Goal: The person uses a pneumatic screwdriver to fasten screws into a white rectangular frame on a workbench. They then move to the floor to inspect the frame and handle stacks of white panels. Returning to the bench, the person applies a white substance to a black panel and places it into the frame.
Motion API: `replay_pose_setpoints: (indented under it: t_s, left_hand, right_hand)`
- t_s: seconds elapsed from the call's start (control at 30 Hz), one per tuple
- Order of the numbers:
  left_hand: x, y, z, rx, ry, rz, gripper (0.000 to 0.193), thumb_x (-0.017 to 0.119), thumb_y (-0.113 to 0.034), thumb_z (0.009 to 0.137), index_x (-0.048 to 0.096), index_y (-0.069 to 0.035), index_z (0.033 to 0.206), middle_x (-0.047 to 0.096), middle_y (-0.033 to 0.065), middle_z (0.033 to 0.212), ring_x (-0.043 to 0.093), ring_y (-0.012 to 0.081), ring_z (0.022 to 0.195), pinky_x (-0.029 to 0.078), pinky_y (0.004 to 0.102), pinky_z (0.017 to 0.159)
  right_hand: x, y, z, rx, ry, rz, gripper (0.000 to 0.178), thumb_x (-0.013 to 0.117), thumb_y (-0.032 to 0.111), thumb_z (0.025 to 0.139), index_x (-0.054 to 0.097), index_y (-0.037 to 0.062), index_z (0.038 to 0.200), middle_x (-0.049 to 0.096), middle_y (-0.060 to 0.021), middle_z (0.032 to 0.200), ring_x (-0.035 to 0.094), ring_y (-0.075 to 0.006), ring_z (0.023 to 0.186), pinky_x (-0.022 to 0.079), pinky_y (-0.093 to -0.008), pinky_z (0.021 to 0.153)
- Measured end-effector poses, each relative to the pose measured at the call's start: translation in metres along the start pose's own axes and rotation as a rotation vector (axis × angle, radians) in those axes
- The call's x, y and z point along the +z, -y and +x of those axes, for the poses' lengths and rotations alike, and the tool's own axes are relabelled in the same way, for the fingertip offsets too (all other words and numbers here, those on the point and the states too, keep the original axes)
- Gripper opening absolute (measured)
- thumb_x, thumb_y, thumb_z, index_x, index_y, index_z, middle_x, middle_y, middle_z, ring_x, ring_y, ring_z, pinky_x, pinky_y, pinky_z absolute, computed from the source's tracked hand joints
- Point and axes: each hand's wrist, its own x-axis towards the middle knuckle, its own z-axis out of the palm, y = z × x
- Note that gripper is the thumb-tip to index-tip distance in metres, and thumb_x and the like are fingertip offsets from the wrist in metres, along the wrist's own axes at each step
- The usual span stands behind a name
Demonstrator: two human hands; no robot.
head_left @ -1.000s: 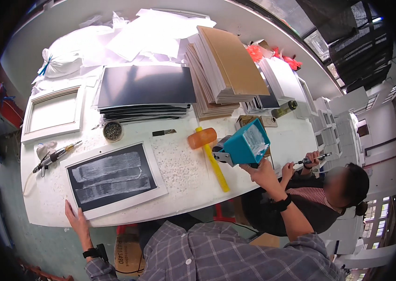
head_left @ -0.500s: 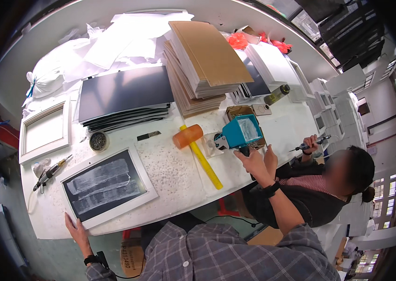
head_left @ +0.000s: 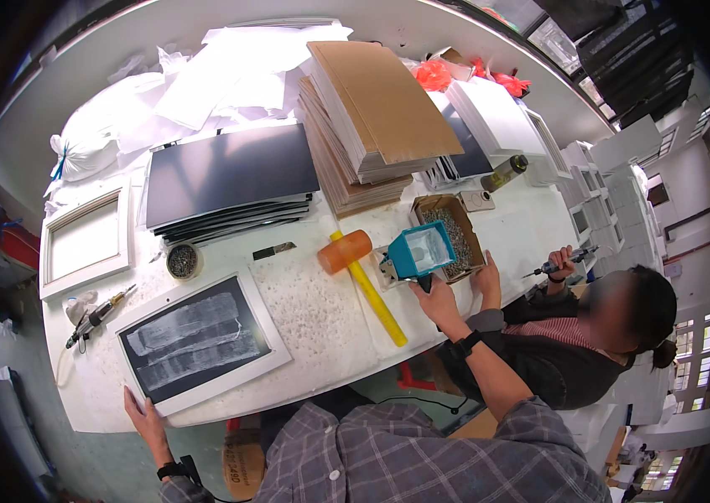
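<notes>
My right hand [head_left: 437, 303] is closed around the black handle of a teal box-shaped tool [head_left: 409, 253] with a metal plate on its left side. The tool is held just left of a cardboard box [head_left: 474, 243] of small metal pieces, overlapping its edge. Fingers apart, my left hand [head_left: 147, 423] lies at the table's front edge, beside the near-left corner of a white picture frame [head_left: 264, 323]. The frame lies flat around a dark panel [head_left: 195, 339] streaked with white.
A co-worker's hand [head_left: 489, 278] touches the cardboard box; the other holds an electric screwdriver [head_left: 571, 261]. An orange-headed mallet [head_left: 380, 306], a blade [head_left: 274, 250], a tin of fasteners [head_left: 183, 261] and another screwdriver [head_left: 99, 317] lie nearby. Brown board stacks [head_left: 380, 101] stand behind.
My right hand and the teal tool have moved left and down, baring the metal pieces in the cardboard box. My left hand stays by the frame's corner.
</notes>
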Motion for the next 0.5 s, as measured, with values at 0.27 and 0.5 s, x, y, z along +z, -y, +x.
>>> replay_pose_setpoints:
  t_s: [0.27, 0.5]
  left_hand:
    - [0.032, -0.258, -0.016, -0.083, 0.093, -0.105, 0.023, 0.062, -0.013, 0.104, 0.067, 0.003, 0.12, 0.071, 0.0157, 0.114, 0.067, 0.0253, 0.104, 0.05, 0.0327, 0.091]
    - [0.246, -0.536, 0.013, 0.22, 0.779, -0.707, 0.053, 0.06, -0.033, 0.107, 0.051, 0.004, 0.144, 0.068, 0.0247, 0.131, 0.069, 0.0279, 0.115, 0.054, 0.0374, 0.099]
  right_hand:
    - [-0.143, 0.071, 0.007, 0.011, 0.165, -0.139, 0.064, 0.075, 0.049, 0.092, 0.068, -0.0061, 0.124, 0.074, -0.0238, 0.108, 0.073, -0.0384, 0.096, 0.057, -0.0446, 0.086]
    - [-0.181, 0.072, 0.186, 0.06, -0.212, 0.518, 0.059, 0.074, 0.049, 0.095, 0.068, -0.0067, 0.112, 0.071, -0.0135, 0.096, 0.071, -0.0206, 0.079, 0.059, -0.0335, 0.071]
